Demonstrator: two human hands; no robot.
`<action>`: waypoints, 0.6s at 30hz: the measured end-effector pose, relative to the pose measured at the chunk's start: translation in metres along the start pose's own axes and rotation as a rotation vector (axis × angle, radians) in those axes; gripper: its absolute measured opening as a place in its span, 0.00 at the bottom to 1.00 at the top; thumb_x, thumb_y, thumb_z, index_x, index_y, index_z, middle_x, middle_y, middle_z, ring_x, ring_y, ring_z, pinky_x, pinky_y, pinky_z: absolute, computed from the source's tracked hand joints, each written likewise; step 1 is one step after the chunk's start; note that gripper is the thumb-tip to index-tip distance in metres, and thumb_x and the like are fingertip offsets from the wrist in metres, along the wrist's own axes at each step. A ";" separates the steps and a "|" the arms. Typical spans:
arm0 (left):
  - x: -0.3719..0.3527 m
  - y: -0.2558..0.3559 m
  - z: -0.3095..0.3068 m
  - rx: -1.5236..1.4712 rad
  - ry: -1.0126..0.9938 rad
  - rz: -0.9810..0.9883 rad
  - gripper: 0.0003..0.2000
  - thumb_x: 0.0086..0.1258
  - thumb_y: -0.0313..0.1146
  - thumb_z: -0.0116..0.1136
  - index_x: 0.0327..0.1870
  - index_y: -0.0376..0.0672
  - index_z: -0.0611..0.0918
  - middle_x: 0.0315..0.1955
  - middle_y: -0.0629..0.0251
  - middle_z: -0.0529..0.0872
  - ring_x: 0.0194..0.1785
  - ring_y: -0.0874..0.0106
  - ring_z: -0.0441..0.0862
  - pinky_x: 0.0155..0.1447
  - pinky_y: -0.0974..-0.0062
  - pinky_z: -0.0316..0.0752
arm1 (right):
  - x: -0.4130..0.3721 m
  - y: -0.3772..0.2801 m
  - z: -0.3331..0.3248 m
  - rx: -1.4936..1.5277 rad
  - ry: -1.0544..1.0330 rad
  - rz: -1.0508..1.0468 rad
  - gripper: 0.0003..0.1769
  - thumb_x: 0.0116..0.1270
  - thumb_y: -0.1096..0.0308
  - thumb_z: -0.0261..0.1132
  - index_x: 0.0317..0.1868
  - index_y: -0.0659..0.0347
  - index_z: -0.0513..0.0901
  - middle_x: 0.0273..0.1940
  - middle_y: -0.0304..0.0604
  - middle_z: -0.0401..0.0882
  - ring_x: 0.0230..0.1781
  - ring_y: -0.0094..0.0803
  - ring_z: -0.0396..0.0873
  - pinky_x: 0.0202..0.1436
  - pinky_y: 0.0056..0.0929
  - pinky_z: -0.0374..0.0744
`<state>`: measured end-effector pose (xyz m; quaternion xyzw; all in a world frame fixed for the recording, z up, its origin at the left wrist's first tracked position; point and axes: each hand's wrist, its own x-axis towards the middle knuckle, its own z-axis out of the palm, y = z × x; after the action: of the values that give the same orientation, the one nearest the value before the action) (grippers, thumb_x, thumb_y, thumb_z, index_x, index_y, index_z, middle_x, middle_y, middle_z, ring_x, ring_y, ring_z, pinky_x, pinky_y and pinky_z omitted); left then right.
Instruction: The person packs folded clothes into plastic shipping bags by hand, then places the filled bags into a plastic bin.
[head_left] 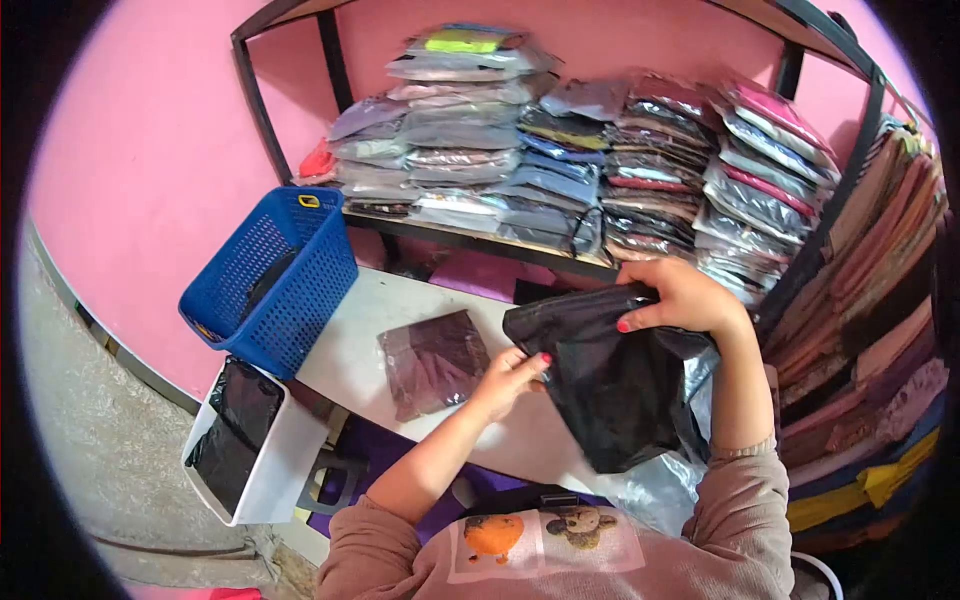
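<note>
Both my hands hold a folded black garment (615, 395) up over the white table (530, 440). My right hand (680, 297) grips its top edge, with the thumb in front and the fingers behind. At its left side, my left hand (515, 382) pinches the edge between thumb and fingers. Clear plastic (660, 487) shows along the garment's right side and below it, close to my right forearm. To the left of my left hand, a dark purple garment in a clear bag (435, 365) lies flat on the table.
A blue basket (325, 245) stands at the table's left end, dark cloth inside. Below it is a white bin (287, 435) with a black bag. Stacks of bagged garments (465, 130) fill the shelf (480, 238) behind. Hanging clothes (870, 330) line the right side.
</note>
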<state>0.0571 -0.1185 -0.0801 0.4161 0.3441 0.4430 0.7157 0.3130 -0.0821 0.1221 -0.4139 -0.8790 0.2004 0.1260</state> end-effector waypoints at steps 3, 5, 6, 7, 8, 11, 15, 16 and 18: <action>0.011 0.036 -0.071 0.329 0.270 0.068 0.09 0.68 0.37 0.62 0.38 0.42 0.81 0.31 0.71 0.84 0.31 0.79 0.79 0.36 0.77 0.76 | 0.076 0.010 0.030 -0.040 -0.014 -0.061 0.28 0.47 0.51 0.75 0.44 0.61 0.81 0.36 0.54 0.83 0.42 0.52 0.81 0.45 0.43 0.76; 0.014 0.050 -0.135 0.566 0.476 0.181 0.11 0.66 0.37 0.63 0.29 0.39 0.80 0.24 0.72 0.82 0.26 0.80 0.76 0.33 0.78 0.74 | 0.132 0.007 0.067 -0.148 -0.062 -0.060 0.24 0.50 0.59 0.73 0.45 0.61 0.80 0.39 0.53 0.83 0.42 0.50 0.81 0.45 0.42 0.77; 0.019 0.049 -0.179 0.666 0.551 0.226 0.10 0.65 0.35 0.64 0.28 0.38 0.80 0.23 0.72 0.82 0.26 0.80 0.76 0.33 0.77 0.73 | 0.158 0.009 0.098 -0.245 0.060 -0.031 0.22 0.51 0.61 0.72 0.45 0.60 0.80 0.39 0.52 0.83 0.43 0.51 0.81 0.46 0.44 0.78; 0.011 0.067 -0.189 0.644 0.611 0.347 0.10 0.64 0.33 0.64 0.28 0.37 0.80 0.23 0.71 0.82 0.27 0.80 0.76 0.34 0.77 0.72 | 0.178 -0.001 0.118 -0.218 0.193 -0.042 0.19 0.52 0.63 0.70 0.44 0.60 0.80 0.39 0.52 0.83 0.44 0.52 0.81 0.46 0.46 0.78; 0.003 0.092 -0.193 0.618 0.669 0.479 0.09 0.64 0.31 0.64 0.28 0.35 0.80 0.22 0.70 0.82 0.28 0.79 0.77 0.34 0.77 0.72 | 0.196 -0.012 0.134 -0.173 0.348 -0.078 0.16 0.51 0.68 0.69 0.42 0.59 0.80 0.38 0.49 0.81 0.43 0.51 0.80 0.46 0.45 0.76; -0.031 0.149 -0.206 0.845 0.866 0.825 0.02 0.63 0.24 0.61 0.33 0.36 0.82 0.27 0.64 0.84 0.32 0.74 0.80 0.40 0.76 0.74 | 0.224 -0.044 0.158 -0.205 0.784 -0.332 0.17 0.44 0.71 0.70 0.39 0.57 0.78 0.35 0.44 0.75 0.39 0.45 0.76 0.45 0.42 0.72; -0.090 0.189 -0.195 1.385 0.693 1.221 0.12 0.48 0.20 0.59 0.36 0.43 0.84 0.31 0.61 0.85 0.35 0.61 0.81 0.42 0.66 0.74 | 0.230 -0.059 0.199 -0.242 0.939 -0.595 0.22 0.39 0.67 0.72 0.39 0.56 0.78 0.35 0.40 0.72 0.37 0.39 0.73 0.45 0.40 0.70; -0.100 0.177 -0.211 1.507 0.609 1.212 0.14 0.50 0.20 0.57 0.37 0.45 0.85 0.30 0.63 0.84 0.34 0.63 0.80 0.42 0.68 0.74 | 0.227 -0.055 0.215 -0.248 0.910 -0.621 0.23 0.40 0.66 0.73 0.40 0.56 0.78 0.35 0.40 0.72 0.37 0.39 0.73 0.45 0.41 0.70; -0.113 0.146 -0.238 1.571 0.419 1.028 0.17 0.48 0.19 0.58 0.39 0.48 0.86 0.29 0.66 0.81 0.35 0.62 0.78 0.42 0.65 0.75 | 0.220 -0.036 0.253 -0.246 0.674 -0.551 0.23 0.42 0.65 0.73 0.42 0.57 0.78 0.38 0.41 0.73 0.40 0.40 0.73 0.46 0.41 0.70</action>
<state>-0.2404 -0.1149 -0.0339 0.7892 0.4390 0.4108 -0.1251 0.0530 0.0056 -0.0737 -0.2185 -0.8836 -0.0927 0.4036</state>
